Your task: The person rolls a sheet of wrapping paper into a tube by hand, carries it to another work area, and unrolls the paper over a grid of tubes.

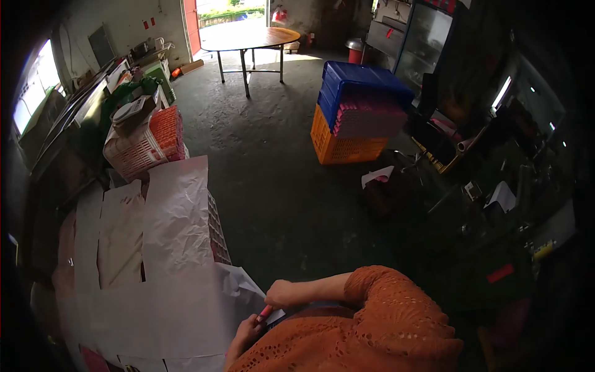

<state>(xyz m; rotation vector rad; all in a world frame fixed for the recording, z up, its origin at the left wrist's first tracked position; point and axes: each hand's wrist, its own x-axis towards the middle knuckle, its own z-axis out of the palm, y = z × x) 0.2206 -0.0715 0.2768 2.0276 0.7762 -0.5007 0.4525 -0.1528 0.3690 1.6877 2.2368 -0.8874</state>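
My right hand [280, 294] is closed, knuckles up, at the upper end of a small red stick-shaped thing [264, 314]. Just below, my left hand [247, 328] has its fingers closed around the lower end of that thing. What kind of thing it is, I cannot make out. A loose corner of white paper [238, 286] lies beside both hands. It belongs to the large white sheets [145, 316] spread over the work surface on my left. Another crumpled white sheet [176, 217] extends away from me.
A white basket [133, 149] with orange-red bundles stands beyond the sheets. Blue crate [347, 77] and orange crate [353, 150] are stacked on the floor with pink bundles [369, 116]. A round table [248, 40] stands by the doorway. Dark machinery lines the right side.
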